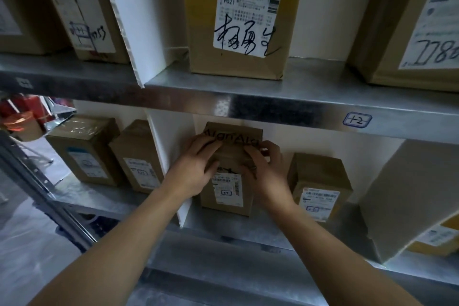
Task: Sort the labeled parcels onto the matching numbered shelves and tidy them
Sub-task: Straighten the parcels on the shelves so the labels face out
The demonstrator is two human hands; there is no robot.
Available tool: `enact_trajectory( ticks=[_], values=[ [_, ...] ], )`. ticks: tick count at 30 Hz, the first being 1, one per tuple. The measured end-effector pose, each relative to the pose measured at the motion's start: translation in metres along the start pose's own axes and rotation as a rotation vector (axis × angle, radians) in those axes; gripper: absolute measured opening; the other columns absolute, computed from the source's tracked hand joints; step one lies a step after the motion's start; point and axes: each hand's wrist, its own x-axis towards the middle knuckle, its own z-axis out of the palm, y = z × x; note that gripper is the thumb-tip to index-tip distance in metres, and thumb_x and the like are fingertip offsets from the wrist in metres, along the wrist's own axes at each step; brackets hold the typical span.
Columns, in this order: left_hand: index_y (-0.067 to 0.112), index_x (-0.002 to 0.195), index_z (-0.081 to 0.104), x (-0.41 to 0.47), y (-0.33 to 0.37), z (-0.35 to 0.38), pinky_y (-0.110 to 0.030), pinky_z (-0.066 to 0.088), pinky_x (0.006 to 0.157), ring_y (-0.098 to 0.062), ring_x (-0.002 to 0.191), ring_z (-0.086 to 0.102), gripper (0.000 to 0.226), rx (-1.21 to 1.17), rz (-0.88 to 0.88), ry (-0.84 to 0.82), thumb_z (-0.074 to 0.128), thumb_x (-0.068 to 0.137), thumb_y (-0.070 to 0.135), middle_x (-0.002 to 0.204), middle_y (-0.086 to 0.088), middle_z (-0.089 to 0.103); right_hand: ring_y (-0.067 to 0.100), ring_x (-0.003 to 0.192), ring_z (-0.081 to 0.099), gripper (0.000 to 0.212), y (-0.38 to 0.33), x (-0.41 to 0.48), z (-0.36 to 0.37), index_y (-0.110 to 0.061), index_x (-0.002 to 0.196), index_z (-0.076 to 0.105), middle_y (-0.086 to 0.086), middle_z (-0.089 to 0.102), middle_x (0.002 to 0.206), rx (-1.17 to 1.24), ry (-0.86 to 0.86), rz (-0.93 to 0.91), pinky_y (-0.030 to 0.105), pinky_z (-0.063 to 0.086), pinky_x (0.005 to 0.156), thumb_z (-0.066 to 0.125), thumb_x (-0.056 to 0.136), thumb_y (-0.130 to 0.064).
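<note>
Parcel (227, 194) gripped on lower shelf (248, 231).
Left hand (196, 164) and right hand (265, 169) fingers curl over its top, holding it; parcel stands under the fingers, another box (320, 189) just right.

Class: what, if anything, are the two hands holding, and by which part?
Both hands grip the brown parcel on the lower shelf by its upper part: left hand on the left side, right hand on the right side.
</note>
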Motion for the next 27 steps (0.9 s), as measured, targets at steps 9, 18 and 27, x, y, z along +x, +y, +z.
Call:
enact_trajectory(
  ticks=[9, 18, 27],
  values=[
    [0.015, 0.134, 0.055, 0.005, 0.014, -0.015, -0.046, 0.046, 0.102, -0.030, 0.127, 0.044, 0.053, -0.003, -0.095, -0.098, 0.071, 0.085, 0.026, 0.133, -0.009, 0.049, 0.047, 0.137, 0.035, 0.055, -0.001, -0.001, -0.021, -0.014, 0.140, 0.054, 0.023, 0.031, 0.153, -0.066, -0.015, -0.038, 0.053, 0.045, 0.103, 0.074, 0.089, -0.018],
    [0.016, 0.132, 0.057, 0.029, 0.093, -0.018, -0.036, 0.043, 0.095, -0.029, 0.116, 0.050, 0.045, -0.027, 0.047, -0.011, 0.063, 0.089, 0.029, 0.128, -0.008, 0.055, 0.039, 0.120, 0.055, 0.045, 0.034, -0.025, -0.097, -0.015, 0.129, 0.063, 0.017, 0.057, 0.134, -0.342, 0.051, 0.011, 0.048, 0.050, 0.093, 0.050, 0.094, -0.041],
    [0.017, 0.136, 0.054, 0.040, 0.162, 0.064, -0.037, 0.040, 0.106, -0.027, 0.124, 0.046, 0.051, -0.323, -0.030, -0.207, 0.068, 0.088, 0.029, 0.134, -0.008, 0.049, 0.042, 0.131, 0.044, 0.052, 0.110, -0.059, -0.135, -0.014, 0.144, 0.048, 0.018, 0.036, 0.152, -0.238, -0.107, 0.289, 0.047, 0.044, 0.104, 0.064, 0.096, -0.027]
  ],
)
